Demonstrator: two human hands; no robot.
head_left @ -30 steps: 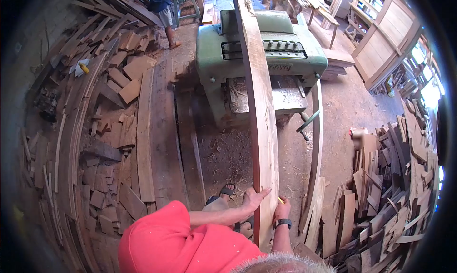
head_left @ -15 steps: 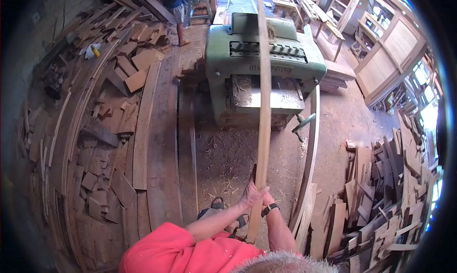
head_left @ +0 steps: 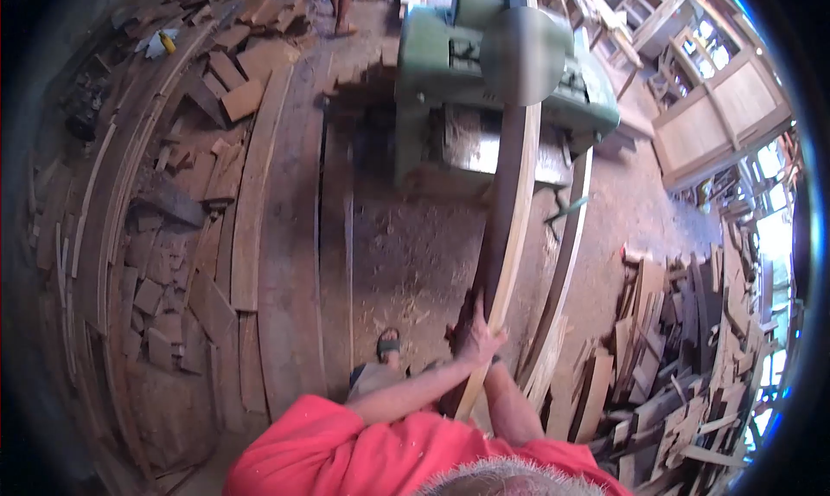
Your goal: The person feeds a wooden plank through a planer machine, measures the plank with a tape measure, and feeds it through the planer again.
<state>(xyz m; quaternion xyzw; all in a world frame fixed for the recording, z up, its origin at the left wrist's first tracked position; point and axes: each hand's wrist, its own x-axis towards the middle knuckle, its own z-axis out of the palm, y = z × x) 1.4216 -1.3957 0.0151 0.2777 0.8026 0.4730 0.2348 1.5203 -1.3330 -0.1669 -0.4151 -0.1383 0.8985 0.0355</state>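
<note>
A long wooden board [head_left: 513,193] rises from close to my body toward the green machine, its pale narrow edge and darker broad face both showing. My left hand [head_left: 475,339] is closed around the board near its lower end, with fingers along the darker face. My right hand [head_left: 496,363] is at the same stretch of the board, on its right side and mostly hidden behind it; it appears to grip the board from there. The green planing machine [head_left: 422,98] stands ahead, with its metal bed [head_left: 471,146] partly covered by the board.
Stacked planks and offcuts [head_left: 207,185] lie along the left. More scrap wood [head_left: 657,340] is heaped at the right. A handwheel [head_left: 566,209] juts from the machine. Wooden panels [head_left: 726,120] lean at the far right. Another person's leg [head_left: 343,12] shows at the back.
The board has turned, so more of its dark broad face shows, and its far end has shifted right in view. My left hand has moved slightly right along with it.
</note>
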